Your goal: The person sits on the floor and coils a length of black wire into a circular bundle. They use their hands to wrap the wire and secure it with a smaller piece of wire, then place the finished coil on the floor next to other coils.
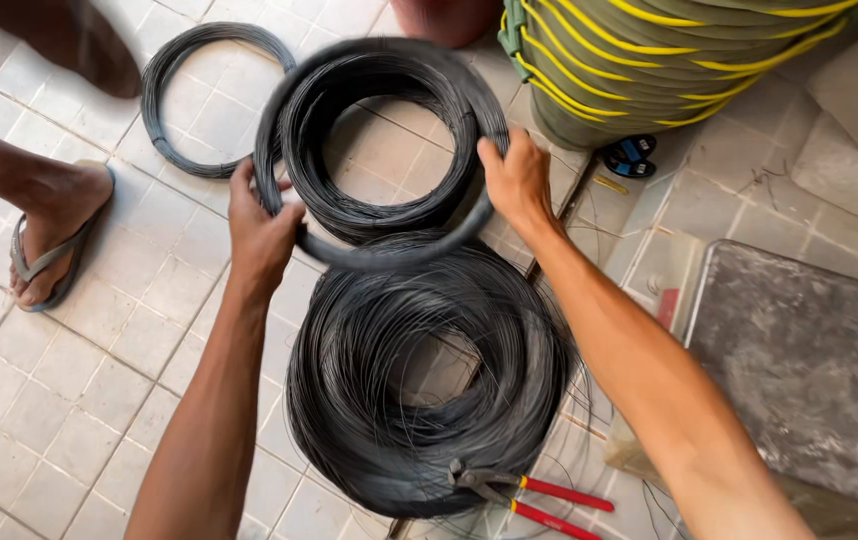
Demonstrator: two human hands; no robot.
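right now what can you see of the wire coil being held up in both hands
The held wire coil is a ring of thin black wire, many turns bunched into a thick round band with an open centre, motion-blurred along its rim. It is lifted and tilted above the big wire coil on the tiled floor. The left hand grips its left side and the right hand grips its right edge.

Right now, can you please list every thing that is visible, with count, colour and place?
held wire coil: 1, black, lifted at top centre.
big wire coil: 1, black, on the tiles below it.
thin wire coil: 1, black, floor, upper left.
pliers: 1, red handles, on the big coil's lower edge.
strapped bundle: 1, olive with yellow straps, top right.
grey slab: 1, right.
other person's sandalled foot: 1, left.
left hand: grips the held coil.
right hand: grips the held coil.
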